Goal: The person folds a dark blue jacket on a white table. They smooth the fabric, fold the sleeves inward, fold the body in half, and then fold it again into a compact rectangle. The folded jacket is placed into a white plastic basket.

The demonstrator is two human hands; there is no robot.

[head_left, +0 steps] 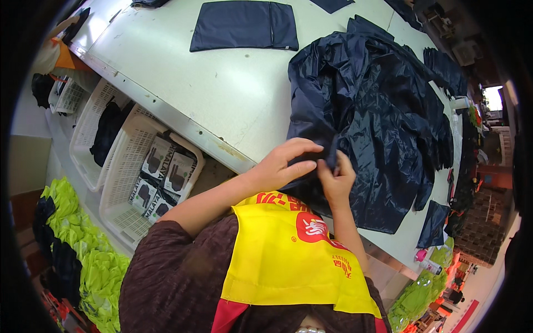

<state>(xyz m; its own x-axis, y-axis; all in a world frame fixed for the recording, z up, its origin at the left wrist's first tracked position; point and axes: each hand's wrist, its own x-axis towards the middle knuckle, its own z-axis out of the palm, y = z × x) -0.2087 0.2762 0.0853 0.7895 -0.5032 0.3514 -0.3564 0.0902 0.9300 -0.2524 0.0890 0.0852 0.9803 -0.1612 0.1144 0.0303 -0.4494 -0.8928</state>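
A shiny navy jacket (pixel 369 105) lies spread and crumpled over the right part of the white table. At its near left side, both hands work on one gathered bit of the dark cloth. My left hand (pixel 286 162) comes in from the left, its thumb and fingers closing around a fold. Just beside it, my right hand (pixel 337 178) pinches the upturned edge of the same fold, its fingers partly behind the fabric. What lies inside the fold is hidden. Further off on the table rests a flat, neatly folded navy piece (pixel 239 26).
Below the left edge of the white table (pixel 233 100) stand white plastic baskets (pixel 119 213), one holding several printed packages (pixel 158 177). Bright yellow-green garments (pixel 91 261) are heaped at lower left. A bottle with a pink cap (pixel 428 262) is near the right edge. Another person (pixel 69 58) is at far left.
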